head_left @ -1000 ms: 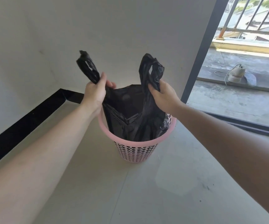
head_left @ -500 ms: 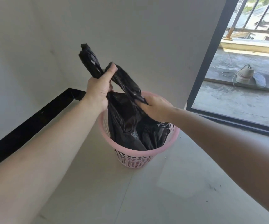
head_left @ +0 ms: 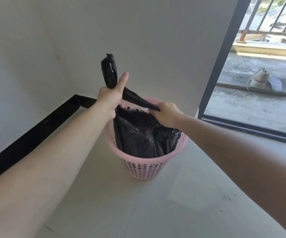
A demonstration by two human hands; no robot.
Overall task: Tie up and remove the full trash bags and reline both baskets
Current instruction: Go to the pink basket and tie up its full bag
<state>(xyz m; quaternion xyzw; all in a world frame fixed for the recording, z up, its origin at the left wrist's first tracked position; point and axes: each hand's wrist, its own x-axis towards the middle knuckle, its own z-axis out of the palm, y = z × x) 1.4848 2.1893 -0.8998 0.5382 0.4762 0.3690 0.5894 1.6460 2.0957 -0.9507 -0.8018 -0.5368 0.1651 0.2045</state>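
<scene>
A black trash bag (head_left: 138, 140) sits in a pink perforated basket (head_left: 144, 167) on the floor near a wall corner. My left hand (head_left: 109, 98) grips one bag handle, which sticks up above the fist, thumb raised. My right hand (head_left: 166, 114) grips the other handle, pulled taut across toward the left hand over the bag's mouth. The two handles cross just beside my left hand.
White walls with a black baseboard (head_left: 36, 133) close off the left and back. A dark door frame (head_left: 223, 54) at right opens onto a concrete balcony with a shoe (head_left: 259, 80) and railing. Pale tiled floor (head_left: 173, 203) lies in front of the basket.
The handles, held apart and upright a second ago, now cross: my right hand swung its handle leftward and down to the other. The view shifted slightly.
</scene>
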